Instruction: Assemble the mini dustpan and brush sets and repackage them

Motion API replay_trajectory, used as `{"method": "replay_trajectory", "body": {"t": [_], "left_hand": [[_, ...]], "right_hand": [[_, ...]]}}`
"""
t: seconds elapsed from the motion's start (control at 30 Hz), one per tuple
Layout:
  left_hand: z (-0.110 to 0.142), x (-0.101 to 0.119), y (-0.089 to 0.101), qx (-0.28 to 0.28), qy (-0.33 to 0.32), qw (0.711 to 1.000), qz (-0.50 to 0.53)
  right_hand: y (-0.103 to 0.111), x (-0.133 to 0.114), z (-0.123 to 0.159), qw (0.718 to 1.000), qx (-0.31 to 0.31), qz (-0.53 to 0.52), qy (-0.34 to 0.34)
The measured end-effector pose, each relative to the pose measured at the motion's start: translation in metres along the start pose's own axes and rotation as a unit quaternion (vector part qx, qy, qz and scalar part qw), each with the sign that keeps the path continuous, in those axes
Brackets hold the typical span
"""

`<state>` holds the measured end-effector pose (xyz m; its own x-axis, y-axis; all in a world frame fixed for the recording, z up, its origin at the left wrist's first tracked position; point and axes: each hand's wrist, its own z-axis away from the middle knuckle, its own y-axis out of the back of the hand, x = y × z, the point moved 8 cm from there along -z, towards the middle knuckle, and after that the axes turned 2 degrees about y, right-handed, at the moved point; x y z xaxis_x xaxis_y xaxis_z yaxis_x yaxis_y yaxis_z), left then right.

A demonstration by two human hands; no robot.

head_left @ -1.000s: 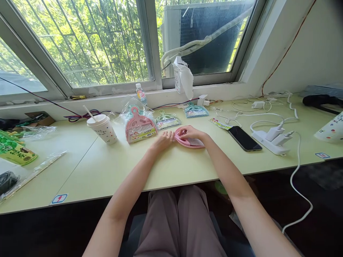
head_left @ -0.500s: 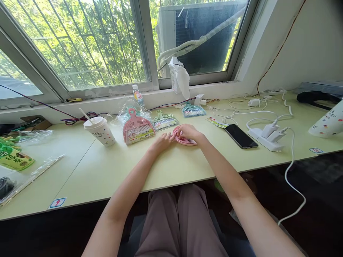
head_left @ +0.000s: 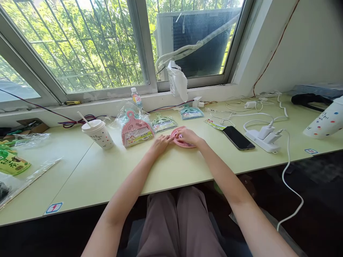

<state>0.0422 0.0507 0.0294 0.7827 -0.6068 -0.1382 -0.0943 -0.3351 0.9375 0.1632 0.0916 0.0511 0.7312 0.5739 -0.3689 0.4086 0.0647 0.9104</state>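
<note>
A small pink dustpan (head_left: 184,144) lies on the table in front of me, its handle turned to the left. My left hand (head_left: 160,143) rests on the tabletop with its fingertips gripping the handle end. Over the pan bends my right hand (head_left: 187,136), fingers curled down onto the handle area; what exactly they pinch there is partly hidden. Left of my hands is another pink dustpan and brush set (head_left: 136,130) in clear wrap. Behind them lie a green set (head_left: 164,123) and a teal set (head_left: 191,112).
A paper cup with a straw (head_left: 99,135) stands left, a bottle (head_left: 136,98) by the window. To the right are a phone (head_left: 238,137), a printed card (head_left: 214,124), a power strip (head_left: 261,141) with white cables and a dotted cup (head_left: 325,119). Snack packs (head_left: 12,160) lie far left.
The view has shifted slightly. Both hands stay at the pink dustpan, the right one's fingers moving a little on it. Nothing was let go.
</note>
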Motion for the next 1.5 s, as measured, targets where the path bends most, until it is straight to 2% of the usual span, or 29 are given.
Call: {"method": "replay_trajectory", "body": {"t": [0.07,0.13,0.2,0.27,0.33,0.43,0.5,0.6,0.67,0.77,0.83,0.9,0.97,1.03,1.1,1.2,1.33,1.4,1.5], "left_hand": [[0.001,-0.003,0.008,0.040,0.016,0.998,0.034],[0.003,-0.012,0.022,0.115,0.062,0.987,0.092],[0.008,-0.028,0.036,0.202,0.137,0.952,0.186],[0.011,-0.044,0.037,0.239,0.207,0.894,0.317],[0.006,-0.045,0.022,0.183,0.236,0.830,0.472],[-0.005,-0.017,-0.006,0.034,0.218,0.725,0.653],[-0.006,-0.006,-0.014,0.032,0.224,0.684,0.693],[-0.004,-0.008,-0.017,0.087,0.247,0.693,0.672],[0.000,-0.017,-0.020,0.107,0.280,0.682,0.667],[0.008,-0.036,-0.023,0.129,0.336,0.645,0.674],[0.013,-0.050,-0.020,0.157,0.359,0.637,0.664],[0.017,-0.059,-0.017,0.187,0.370,0.639,0.649],[0.020,-0.065,-0.013,0.212,0.377,0.639,0.637],[0.023,-0.068,-0.011,0.230,0.384,0.630,0.635],[0.024,-0.067,-0.009,0.241,0.383,0.620,0.641],[0.024,-0.064,-0.004,0.247,0.381,0.612,0.648],[0.025,-0.060,0.000,0.241,0.385,0.607,0.652],[0.025,-0.060,0.001,0.241,0.387,0.608,0.650],[0.025,-0.060,0.002,0.240,0.389,0.606,0.651]], "right_hand": [[0.001,0.002,0.003,1.000,0.011,-0.011,-0.001],[0.007,0.003,0.005,0.999,0.036,-0.036,-0.009],[0.015,0.005,0.005,0.993,0.078,-0.080,-0.024],[0.021,0.008,0.006,0.981,0.133,-0.128,-0.056],[0.024,0.011,0.007,0.962,0.191,-0.171,-0.092],[0.020,0.008,0.009,0.937,0.256,-0.211,-0.105],[0.014,0.005,0.007,0.930,0.259,-0.244,-0.094],[0.005,0.010,0.002,0.924,0.216,-0.302,-0.092],[0.011,0.023,0.004,0.931,0.222,-0.267,-0.110],[0.038,0.056,0.021,0.932,0.305,-0.067,-0.186],[0.045,0.082,0.032,0.917,0.306,0.048,-0.252],[0.043,0.108,0.042,0.899,0.280,0.107,-0.319],[0.030,0.132,0.049,0.891,0.220,0.107,-0.384],[0.018,0.144,0.051,0.885,0.172,0.092,-0.422],[0.013,0.142,0.048,0.892,0.149,0.090,-0.418],[0.015,0.124,0.036,0.914,0.140,0.106,-0.365],[0.026,0.107,0.031,0.919,0.177,0.142,-0.323],[0.027,0.108,0.033,0.915,0.188,0.154,-0.322],[0.015,0.120,0.034,0.914,0.137,0.136,-0.356]]}}
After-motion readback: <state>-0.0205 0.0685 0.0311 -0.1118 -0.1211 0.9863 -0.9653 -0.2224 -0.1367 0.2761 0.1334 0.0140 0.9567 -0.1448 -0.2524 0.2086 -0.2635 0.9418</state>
